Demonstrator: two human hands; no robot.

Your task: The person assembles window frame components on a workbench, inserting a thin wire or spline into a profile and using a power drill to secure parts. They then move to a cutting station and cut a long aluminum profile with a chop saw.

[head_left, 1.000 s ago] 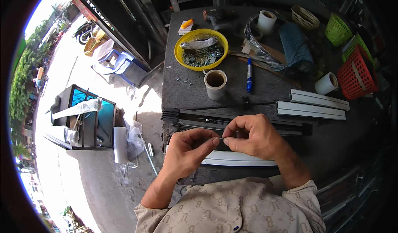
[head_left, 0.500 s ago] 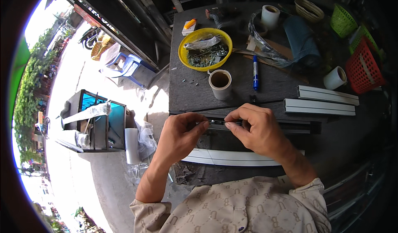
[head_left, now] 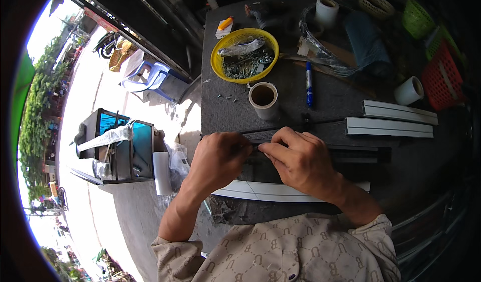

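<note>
My left hand (head_left: 216,157) and my right hand (head_left: 299,157) meet near the table's front edge, fingertips almost touching. Both are closed in a pinch on a small dark part (head_left: 255,142), mostly covered by the fingers; its kind cannot be made out. Beneath and to the right of the hands lies a dark slotted rail (head_left: 355,154). Nearer me, a long white profile strip (head_left: 240,189) runs under my right wrist. A brown-filled cup (head_left: 264,101) stands just beyond the hands.
A yellow basket (head_left: 214,66) of screws sits at the back left. A blue marker (head_left: 309,84) lies mid-table. Two short white profiles (head_left: 389,127) rest at the right, by a white roll (head_left: 409,90) and a red basket (head_left: 443,76). Left of the table stands a rack (head_left: 114,146).
The fingers of my right hand have shifted left, closer to my left hand. The small part, partly visible between the hands before, is now largely covered.
</note>
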